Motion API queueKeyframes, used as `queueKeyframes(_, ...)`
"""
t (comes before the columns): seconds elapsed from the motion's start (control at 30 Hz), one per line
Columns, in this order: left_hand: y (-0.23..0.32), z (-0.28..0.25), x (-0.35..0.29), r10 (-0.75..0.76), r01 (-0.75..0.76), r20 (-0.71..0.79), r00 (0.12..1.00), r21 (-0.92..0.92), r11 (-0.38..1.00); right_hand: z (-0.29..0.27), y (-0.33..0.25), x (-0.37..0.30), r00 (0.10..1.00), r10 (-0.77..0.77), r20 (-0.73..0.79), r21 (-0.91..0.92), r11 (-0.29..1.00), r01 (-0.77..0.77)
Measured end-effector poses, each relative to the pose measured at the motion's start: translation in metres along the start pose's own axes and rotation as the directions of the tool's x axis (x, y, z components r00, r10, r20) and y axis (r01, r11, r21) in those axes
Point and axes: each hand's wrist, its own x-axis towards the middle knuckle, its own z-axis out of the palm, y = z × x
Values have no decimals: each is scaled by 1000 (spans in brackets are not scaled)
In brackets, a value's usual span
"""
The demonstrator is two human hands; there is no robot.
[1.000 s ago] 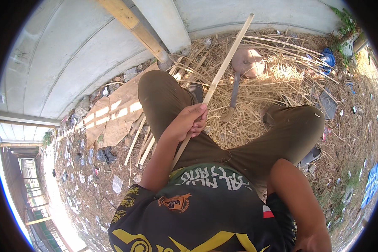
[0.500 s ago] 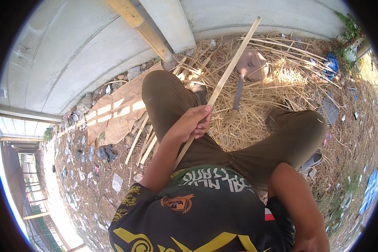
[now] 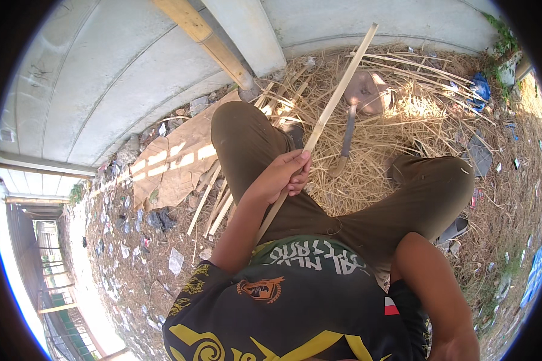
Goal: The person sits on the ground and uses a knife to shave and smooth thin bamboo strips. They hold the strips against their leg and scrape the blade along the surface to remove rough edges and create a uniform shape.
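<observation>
My left hand (image 3: 288, 174) is closed around a long, pale bamboo strip (image 3: 342, 87). The strip slants from beside my lap up toward the wall, its far end in the air. My right arm (image 3: 436, 295) is bent, and its forearm runs out at the lower edge; the hand is out of the picture. Past my left hand, between my legs, lies a machete-like knife (image 3: 348, 133) with a dark blade and a brown handle. Its blade tip is beside a round, brown block (image 3: 367, 93).
Bamboo shavings (image 3: 373, 174) cover the ground between my legs. More strips (image 3: 412, 67) lie at the back right, others (image 3: 214, 204) by my left thigh. Flattened cardboard (image 3: 171, 165) lies left. A bamboo pole (image 3: 208, 42) leans at the pale wall (image 3: 108, 72). Blue plastic (image 3: 480, 90) is far right.
The whole view has shifted slightly, so everything sits a little further right. My left hand keeps its hold on the bamboo strip; little else differs.
</observation>
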Motion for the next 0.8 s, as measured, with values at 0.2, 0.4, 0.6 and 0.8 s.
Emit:
queueKeyframes(0.2, 1, -2, 6, 5, 0, 71, 997, -78, 997, -18, -22, 28, 997, -77, -17, -67, 995, 76)
queueKeyframes(0.4, 4, 3, 5, 9, -7, 59, 998, -34, 999, -44, -40, 62, 989, -65, -131, -145, 988, 45)
queueKeyframes(0.6, 34, 5, -17, 0, -16, 56, 998, 288, 957, -70, -15, 48, 839, 238, -489, -179, 914, -364)
queueKeyframes(0.8, 113, -11, -26, 536, -242, 75, 841, 938, 248, -137, 48, 11, 538, 111, -836, -210, 841, -499)
